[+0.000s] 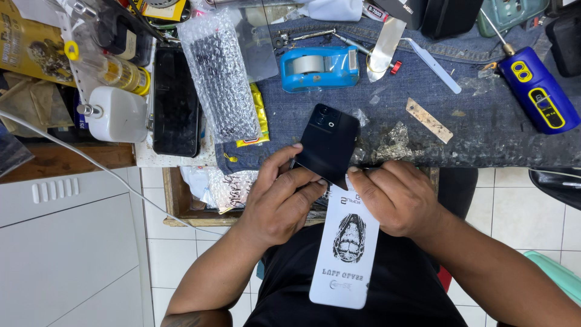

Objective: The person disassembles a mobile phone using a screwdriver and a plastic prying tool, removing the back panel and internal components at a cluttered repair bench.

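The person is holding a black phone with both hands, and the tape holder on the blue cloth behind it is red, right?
Not quite. The tape holder is blue, not red, as the head view shows. The rest holds: the left hand and right hand both hold the black phone, and the holder sits on the blue cloth behind it.

Bare forearms and ringless hands; a black shirt (387, 284) covers the torso.

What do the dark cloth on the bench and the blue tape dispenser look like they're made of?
The dark blue cloth looks like denim: a stitched seam and woven texture show. The blue tape dispenser seems to be moulded plastic, smooth and slightly glossy.
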